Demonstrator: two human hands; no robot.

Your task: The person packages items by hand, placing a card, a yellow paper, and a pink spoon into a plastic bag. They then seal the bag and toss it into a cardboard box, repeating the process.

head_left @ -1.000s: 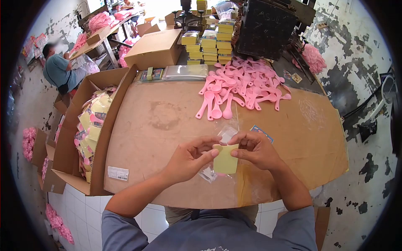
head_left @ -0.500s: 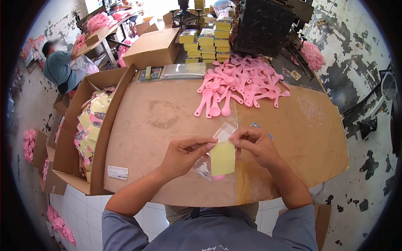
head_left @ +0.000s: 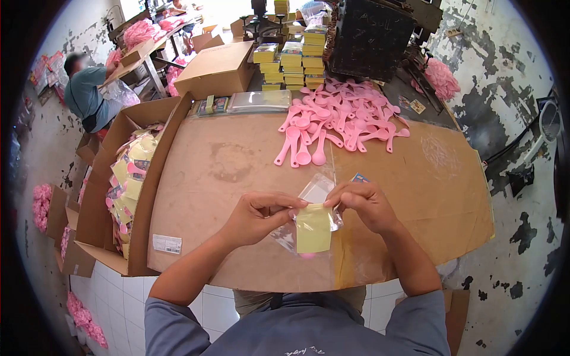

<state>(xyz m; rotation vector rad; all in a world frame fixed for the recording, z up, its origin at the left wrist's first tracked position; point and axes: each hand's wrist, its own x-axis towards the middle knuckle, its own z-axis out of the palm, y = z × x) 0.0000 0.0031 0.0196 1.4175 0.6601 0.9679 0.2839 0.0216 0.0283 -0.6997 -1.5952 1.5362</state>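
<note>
In front of my body, a small clear plastic bag with a yellow card (head_left: 313, 231) in it is held up by its top edge. My left hand (head_left: 258, 216) pinches the left corner, and my right hand (head_left: 367, 209) pinches the right corner. A bit of pink (head_left: 307, 256) shows below the card. Behind and beside it are other clear plastic bags (head_left: 317, 186), partly covered by the held one. A blue printed card (head_left: 360, 177) peeks out beyond my right fingers. Further back lies a heap of pink plastic spoons (head_left: 350, 118).
An open cardboard box (head_left: 157, 196) of filled packets stands at the left. Along the back are stacked clear bags (head_left: 261, 101), yellow card stacks (head_left: 292, 59), a closed carton (head_left: 214, 62) and a black machine (head_left: 371, 41). Another person (head_left: 88, 89) sits far left.
The top of the bag has folded down over the yellow card, which now looks shorter. Both hands stay at the bag's upper corners. The clear bags behind show more.
</note>
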